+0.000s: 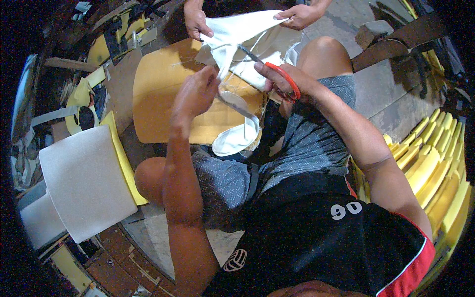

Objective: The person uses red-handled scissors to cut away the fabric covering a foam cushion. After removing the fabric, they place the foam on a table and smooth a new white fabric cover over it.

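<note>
Between ten and eleven o'clock, foam and board scraps [128, 29] litter the floor; nearer the centre on that bearing, a wooden panel [158, 94] lies partly under the work. A grey padded panel [86, 178] leans over a yellow foam sheet [120, 157] between eight and nine. Yellow foam strips [429, 166] heap at three, and a rough block [372, 33] sits between one and two. The person's raised knee [324, 52] crowds the right hand [273, 79] at one.

The white cloth [237, 30] is at twelve, stretched between a co-worker's hands [197, 23], whose fingers pinch its two upper corners. The left hand [197, 93] has its fingers bunched together on the cloth's lower tail. The right hand's fingers are wrapped around the scissors [292, 81], whose blades point toward eleven, meeting the cloth.

The cloth looks soft, with frayed threads; a loose white band [236, 138] curls below. The scissors have looped red handles and dark blades; the wooden panel is smooth, tan and round-cornered.
</note>
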A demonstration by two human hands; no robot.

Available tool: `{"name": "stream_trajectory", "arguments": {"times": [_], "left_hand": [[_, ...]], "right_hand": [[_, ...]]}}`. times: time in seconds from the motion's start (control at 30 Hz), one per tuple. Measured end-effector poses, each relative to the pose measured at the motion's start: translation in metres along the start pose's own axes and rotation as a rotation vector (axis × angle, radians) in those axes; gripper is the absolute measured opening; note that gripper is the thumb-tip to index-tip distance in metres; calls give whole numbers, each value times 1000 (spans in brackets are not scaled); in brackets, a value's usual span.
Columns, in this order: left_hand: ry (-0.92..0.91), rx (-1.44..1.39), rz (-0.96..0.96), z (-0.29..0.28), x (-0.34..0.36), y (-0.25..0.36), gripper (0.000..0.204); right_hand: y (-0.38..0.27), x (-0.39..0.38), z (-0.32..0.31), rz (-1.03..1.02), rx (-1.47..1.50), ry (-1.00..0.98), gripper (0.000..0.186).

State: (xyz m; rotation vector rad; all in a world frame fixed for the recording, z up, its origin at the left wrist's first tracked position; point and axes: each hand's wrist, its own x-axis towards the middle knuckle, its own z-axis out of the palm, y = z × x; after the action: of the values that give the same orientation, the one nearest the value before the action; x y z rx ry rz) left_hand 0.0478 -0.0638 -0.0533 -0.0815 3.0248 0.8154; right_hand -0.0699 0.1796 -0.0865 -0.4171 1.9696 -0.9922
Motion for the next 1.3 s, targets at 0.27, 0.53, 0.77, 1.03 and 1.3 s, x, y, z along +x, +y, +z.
{"name": "stream_trajectory", "arguments": {"times": [0.27, 0.53, 0.77, 1.03, 1.3], "left_hand": [[-186, -54, -310, -22, -14, 1, 20], [-171, -58, -288, -23, -17, 8, 20], [-168, -19, -242, -19, -15, 5, 21], [-147, 38, -226, -30, -24, 8, 22], [-221, 35, -345, -28, -21, 10, 24]], "right_hand": [[0, 3, 6, -21, 138, -39, 80], [-12, -1, 7, -21, 259, -106, 78], [-17, 4, 3, 38, 308, -132, 80], [-5, 6, 9, -15, 262, -74, 74], [-13, 1, 6, -104, 315, -168, 78]]}}
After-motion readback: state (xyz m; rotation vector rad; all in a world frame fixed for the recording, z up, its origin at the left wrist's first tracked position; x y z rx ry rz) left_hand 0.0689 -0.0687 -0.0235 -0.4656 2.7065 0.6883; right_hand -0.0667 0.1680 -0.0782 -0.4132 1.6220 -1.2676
